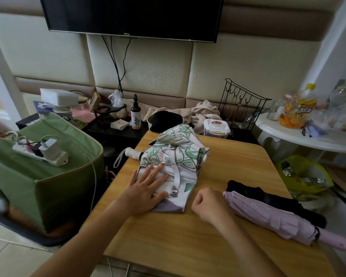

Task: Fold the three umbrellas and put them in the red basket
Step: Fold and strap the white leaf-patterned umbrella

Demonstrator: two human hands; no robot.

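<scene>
Leaf-print umbrella [174,156] lies collapsed and loosely bundled on the wooden table [188,246], its white handle [131,151] jutting over the left edge and its strap [175,172] undone across the cloth. On its near corner the left hand [146,193] presses flat, fingers spread. Just right of it the right hand [208,202] hovers, fingers curled; it seems to hold nothing, though blur makes that uncertain. Further right lie the lilac umbrella [278,216] and, touching it behind, the black umbrella [268,198], both closed.
</scene>
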